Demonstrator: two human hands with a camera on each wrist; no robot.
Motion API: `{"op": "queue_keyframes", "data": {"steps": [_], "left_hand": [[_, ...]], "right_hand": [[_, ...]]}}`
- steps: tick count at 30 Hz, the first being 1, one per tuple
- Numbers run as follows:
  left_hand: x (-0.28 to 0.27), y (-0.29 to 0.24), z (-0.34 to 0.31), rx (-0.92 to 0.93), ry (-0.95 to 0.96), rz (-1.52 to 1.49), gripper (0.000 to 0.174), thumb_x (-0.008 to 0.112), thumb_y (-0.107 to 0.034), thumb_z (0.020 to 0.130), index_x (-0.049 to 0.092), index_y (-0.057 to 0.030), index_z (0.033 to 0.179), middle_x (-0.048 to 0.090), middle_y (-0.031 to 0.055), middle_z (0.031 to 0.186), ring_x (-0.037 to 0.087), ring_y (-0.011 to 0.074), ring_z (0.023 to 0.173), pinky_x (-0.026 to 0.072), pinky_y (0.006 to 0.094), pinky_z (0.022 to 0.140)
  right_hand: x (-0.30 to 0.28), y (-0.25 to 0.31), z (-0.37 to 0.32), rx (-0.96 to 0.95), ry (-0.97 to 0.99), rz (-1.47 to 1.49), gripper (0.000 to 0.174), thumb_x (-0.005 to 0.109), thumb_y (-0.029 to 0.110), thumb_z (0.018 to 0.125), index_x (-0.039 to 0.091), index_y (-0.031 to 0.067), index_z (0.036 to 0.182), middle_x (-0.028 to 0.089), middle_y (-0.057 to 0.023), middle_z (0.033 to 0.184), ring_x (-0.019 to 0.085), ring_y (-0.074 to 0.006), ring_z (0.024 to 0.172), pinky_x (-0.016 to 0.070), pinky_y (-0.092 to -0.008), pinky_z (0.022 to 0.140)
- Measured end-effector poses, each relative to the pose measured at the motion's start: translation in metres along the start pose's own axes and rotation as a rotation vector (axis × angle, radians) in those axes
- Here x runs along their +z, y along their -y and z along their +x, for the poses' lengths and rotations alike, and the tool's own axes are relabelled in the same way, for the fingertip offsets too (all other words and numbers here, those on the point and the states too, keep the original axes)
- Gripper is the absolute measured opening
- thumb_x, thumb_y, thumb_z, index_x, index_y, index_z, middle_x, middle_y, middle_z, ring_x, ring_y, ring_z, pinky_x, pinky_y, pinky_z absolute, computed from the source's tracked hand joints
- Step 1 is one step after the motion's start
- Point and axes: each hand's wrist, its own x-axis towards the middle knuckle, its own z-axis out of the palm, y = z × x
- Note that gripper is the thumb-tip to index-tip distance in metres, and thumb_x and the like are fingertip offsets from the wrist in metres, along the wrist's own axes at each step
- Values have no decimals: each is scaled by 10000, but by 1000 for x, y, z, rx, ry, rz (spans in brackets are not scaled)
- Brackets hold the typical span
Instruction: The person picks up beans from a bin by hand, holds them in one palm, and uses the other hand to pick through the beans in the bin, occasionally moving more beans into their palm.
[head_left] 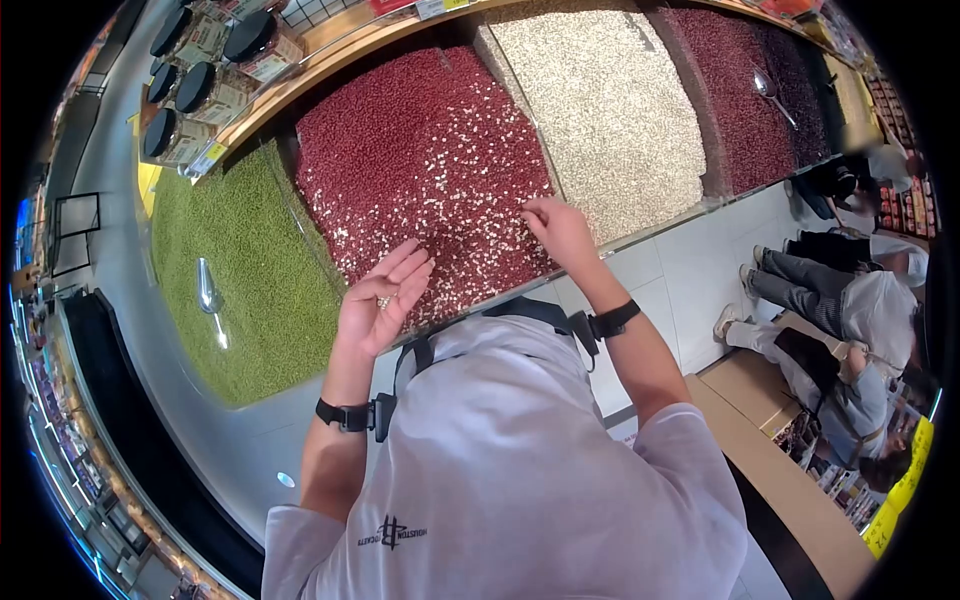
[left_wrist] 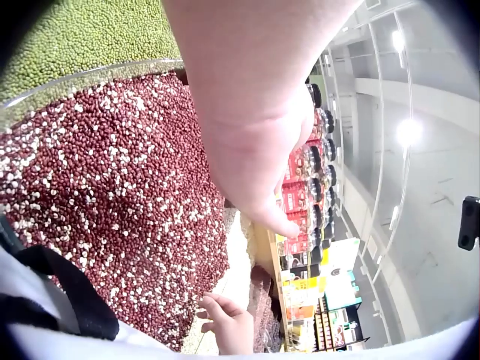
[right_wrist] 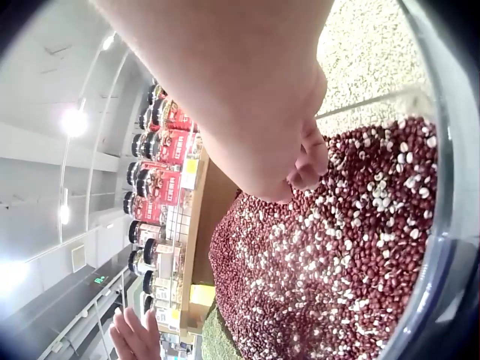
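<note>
Dark red beans with white pieces scattered among them fill a bin in the head view. Over its near left part is the left hand, palm turned up, fingers extended and slightly bent; a few pale bits show at the palm. The right hand is over the bin's near right corner, its fingers curled and thumb close to the index finger; no bean can be made out between them. The left wrist view shows that right hand above the beans' far edge. In the right wrist view, the left hand has its fingers raised.
Green beans with a scoop lie in the left bin, white grains in the right one. Farther right, darker beans hold another scoop. Lidded jars stand on the shelf behind. People are at the right.
</note>
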Motion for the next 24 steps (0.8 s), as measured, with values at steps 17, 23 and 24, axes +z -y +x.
{"op": "queue_keyframes", "data": {"steps": [17, 23, 24], "left_hand": [[-18, -7, -22, -10, -12, -23, 545, 419, 31, 852, 363, 89, 1391, 548, 274, 1264, 588, 360, 1147, 514, 420, 992], [-11, -3, -17, -19, -55, 27, 478, 411, -50, 923, 376, 102, 1375, 573, 266, 1228, 595, 363, 1135, 515, 429, 993], [-8, -1, -14, -22, -46, 29, 478, 411, -50, 923, 376, 102, 1375, 573, 266, 1228, 595, 363, 1135, 515, 429, 993]], "right_hand": [[42, 11, 34, -174, -49, -128, 85, 685, 161, 803, 695, 91, 850, 606, -97, 821, 616, -300, 856, 510, -406, 762], [25, 24, 29, -121, -28, -64, 96, 680, 170, 819, 706, 86, 857, 602, -102, 831, 618, -301, 825, 507, -401, 737], [20, 26, 27, -97, -22, 9, 104, 684, 174, 819, 708, 83, 863, 601, -104, 831, 619, -302, 807, 505, -396, 725]]}}
